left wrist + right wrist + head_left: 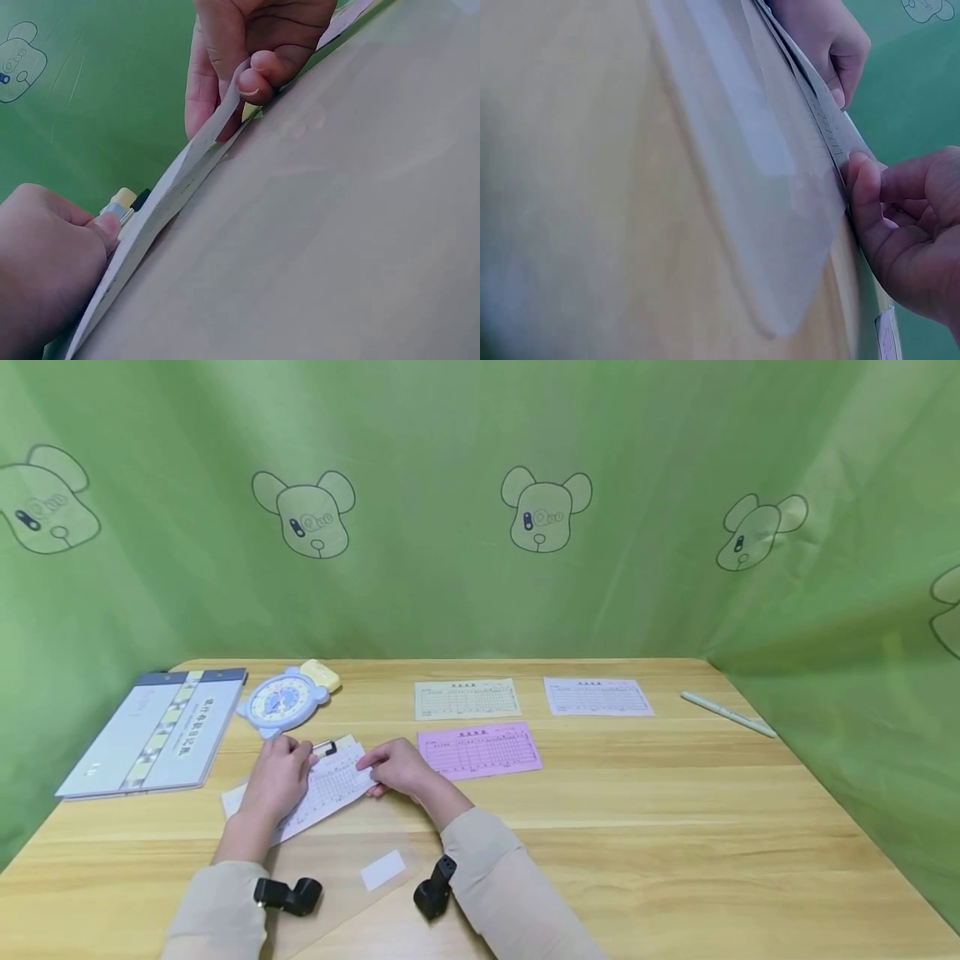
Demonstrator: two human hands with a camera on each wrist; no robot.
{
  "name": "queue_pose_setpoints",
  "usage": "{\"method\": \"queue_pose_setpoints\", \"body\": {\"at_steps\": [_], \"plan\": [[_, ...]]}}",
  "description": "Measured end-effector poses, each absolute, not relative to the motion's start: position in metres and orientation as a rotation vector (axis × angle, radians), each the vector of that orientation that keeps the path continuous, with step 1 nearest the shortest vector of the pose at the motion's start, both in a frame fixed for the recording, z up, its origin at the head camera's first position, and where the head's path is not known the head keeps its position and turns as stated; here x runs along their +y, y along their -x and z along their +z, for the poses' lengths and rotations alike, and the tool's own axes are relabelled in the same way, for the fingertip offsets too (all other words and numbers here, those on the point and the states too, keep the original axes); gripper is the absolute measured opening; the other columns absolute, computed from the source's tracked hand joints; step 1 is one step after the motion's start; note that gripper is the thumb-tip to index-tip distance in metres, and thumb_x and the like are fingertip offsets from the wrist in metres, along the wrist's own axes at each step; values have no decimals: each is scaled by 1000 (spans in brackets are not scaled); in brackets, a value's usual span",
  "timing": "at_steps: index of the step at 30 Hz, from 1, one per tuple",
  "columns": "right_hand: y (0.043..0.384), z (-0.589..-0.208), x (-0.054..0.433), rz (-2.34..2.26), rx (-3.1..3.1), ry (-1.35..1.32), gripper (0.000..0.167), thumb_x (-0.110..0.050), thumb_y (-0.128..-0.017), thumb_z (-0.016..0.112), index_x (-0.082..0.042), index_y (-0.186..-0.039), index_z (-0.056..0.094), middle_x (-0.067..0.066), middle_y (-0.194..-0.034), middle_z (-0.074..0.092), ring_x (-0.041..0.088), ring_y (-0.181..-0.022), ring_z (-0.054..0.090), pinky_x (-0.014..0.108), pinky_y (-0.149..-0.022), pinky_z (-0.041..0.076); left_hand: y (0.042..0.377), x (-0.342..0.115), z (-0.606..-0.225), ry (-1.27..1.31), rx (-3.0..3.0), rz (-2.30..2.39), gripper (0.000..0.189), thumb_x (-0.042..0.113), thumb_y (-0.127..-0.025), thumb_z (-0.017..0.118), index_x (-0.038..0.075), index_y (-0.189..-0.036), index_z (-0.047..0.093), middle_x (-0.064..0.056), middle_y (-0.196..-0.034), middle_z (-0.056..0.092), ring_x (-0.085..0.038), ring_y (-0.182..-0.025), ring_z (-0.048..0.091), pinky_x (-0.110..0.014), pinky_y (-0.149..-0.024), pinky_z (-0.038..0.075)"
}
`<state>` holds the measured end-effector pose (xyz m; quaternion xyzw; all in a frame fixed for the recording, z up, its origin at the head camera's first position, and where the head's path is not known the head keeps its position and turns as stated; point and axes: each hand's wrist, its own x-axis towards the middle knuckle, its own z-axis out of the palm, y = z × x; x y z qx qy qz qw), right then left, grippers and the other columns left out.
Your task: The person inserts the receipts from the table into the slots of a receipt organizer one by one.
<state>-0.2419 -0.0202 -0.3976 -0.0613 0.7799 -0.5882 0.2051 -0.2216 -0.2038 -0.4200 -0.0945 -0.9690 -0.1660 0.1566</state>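
Slantwise, the white form sheets lay over a clear folder on the table's left half, their near edge bowed up. My right hand pinched their right edge between thumb and fingers; my left hand pinched the black clip at their top. Rightward, the wooden table ran broad toward a pale pen. Close beyond my right hand, a pink form crowded that side, with a greenish form and lavender form farther back. Leftward, a blue clock, yellow block and large binder hemmed me in.
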Motion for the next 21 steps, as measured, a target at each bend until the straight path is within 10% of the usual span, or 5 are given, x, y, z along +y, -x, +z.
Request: {"method": "queue_pose_setpoints", "body": {"at_steps": [21], "plan": [[253,-394,-31,-1463,2379,275,25,12,-69,50,-1,-84,65,4,-72,56,10,-44,46,19,-42,41,221,-204,-422,278,-2737,-506,24,8,-85,51,-7,-103,57,-20,-90,46,-33,-87,39,-44,-76,34]]}}
